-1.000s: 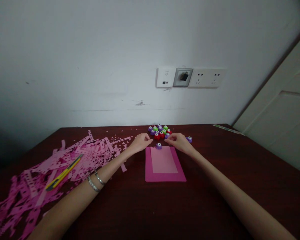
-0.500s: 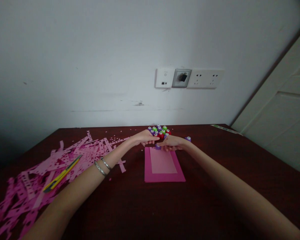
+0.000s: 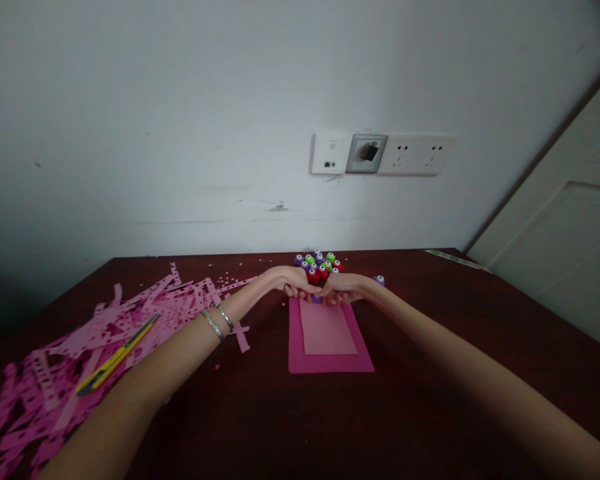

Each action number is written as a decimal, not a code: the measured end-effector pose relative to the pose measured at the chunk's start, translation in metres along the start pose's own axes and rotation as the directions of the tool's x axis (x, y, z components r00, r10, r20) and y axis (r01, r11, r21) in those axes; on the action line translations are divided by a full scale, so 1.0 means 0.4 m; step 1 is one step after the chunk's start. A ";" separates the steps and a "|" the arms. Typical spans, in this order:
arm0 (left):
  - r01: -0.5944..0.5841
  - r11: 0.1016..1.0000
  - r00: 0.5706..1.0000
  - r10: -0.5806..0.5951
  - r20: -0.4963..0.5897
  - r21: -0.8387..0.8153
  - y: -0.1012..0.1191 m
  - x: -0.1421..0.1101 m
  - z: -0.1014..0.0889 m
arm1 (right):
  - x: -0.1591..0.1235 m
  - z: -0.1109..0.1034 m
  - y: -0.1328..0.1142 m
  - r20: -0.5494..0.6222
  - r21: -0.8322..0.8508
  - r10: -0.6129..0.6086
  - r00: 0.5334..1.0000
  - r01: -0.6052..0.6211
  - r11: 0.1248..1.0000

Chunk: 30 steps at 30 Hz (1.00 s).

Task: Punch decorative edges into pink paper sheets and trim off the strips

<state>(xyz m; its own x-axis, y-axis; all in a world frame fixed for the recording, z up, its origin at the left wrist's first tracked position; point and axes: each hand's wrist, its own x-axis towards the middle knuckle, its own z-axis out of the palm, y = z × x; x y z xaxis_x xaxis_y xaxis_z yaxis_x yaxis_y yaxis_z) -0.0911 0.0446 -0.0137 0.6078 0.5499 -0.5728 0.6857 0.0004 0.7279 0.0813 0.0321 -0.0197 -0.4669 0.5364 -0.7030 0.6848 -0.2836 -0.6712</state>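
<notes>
A small purple paper punch [image 3: 317, 299] sits at the far edge of a light pink sheet [image 3: 327, 330], mostly covered by my thumbs. The light sheet lies on top of a larger, darker pink sheet [image 3: 305, 364]. My left hand [image 3: 298, 281] comes in from the left, its thumb pressed on the punch and its fingers curled. From the right, my right hand [image 3: 344, 288] grips the same punch, the two thumbs meeting over it. Just beyond my hands stand several purple, green and red punches [image 3: 322, 272] in a cluster.
Punched pink paper strips [image 3: 180, 310] are heaped on the left of the dark table [image 3: 260, 427], with a yellow utility knife [image 3: 117, 357] on them. Another purple punch [image 3: 379, 280] stands right of my right wrist. Wall sockets [image 3: 415, 155] are behind, and a narrow strip [image 3: 457, 259] lies far right.
My hands, at first apart on either side of the punch, have come together over it. Both thumbs now press on its top. The camera view has shifted slightly.
</notes>
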 end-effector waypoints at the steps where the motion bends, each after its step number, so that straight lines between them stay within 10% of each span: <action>1: 0.003 1.000 1.000 -0.004 -0.007 -0.008 0.001 0.000 0.003 | 0.002 0.001 -0.001 -0.011 0.015 0.010 1.000 -0.009 1.000; 11: -0.039 0.999 0.971 0.040 -0.236 0.010 0.014 -0.035 0.051 | -0.020 0.026 0.018 -0.180 -0.002 -0.121 0.976 0.123 0.992; 19: -0.082 0.959 0.838 0.214 -0.502 0.271 0.006 -0.073 0.079 | -0.069 0.060 0.039 -0.390 -0.267 -0.393 0.833 0.306 0.914; 24: 0.043 0.826 0.647 0.406 -0.645 0.562 0.000 -0.125 0.182 | -0.080 0.047 0.052 -0.433 -0.302 -0.513 0.741 0.417 0.857; 30: 0.110 0.553 0.700 0.547 -0.459 0.826 0.001 -0.171 0.337 | -0.044 0.041 0.083 -0.440 -0.521 -0.665 0.603 0.431 0.736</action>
<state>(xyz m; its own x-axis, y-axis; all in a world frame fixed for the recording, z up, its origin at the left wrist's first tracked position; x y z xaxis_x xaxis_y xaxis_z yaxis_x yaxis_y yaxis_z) -0.0784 -0.1056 -0.0251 0.6164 0.7687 0.1706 0.7768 -0.6291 0.0281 0.1031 0.0003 -0.0334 -0.4908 0.8622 0.1256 0.5944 0.4367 -0.6753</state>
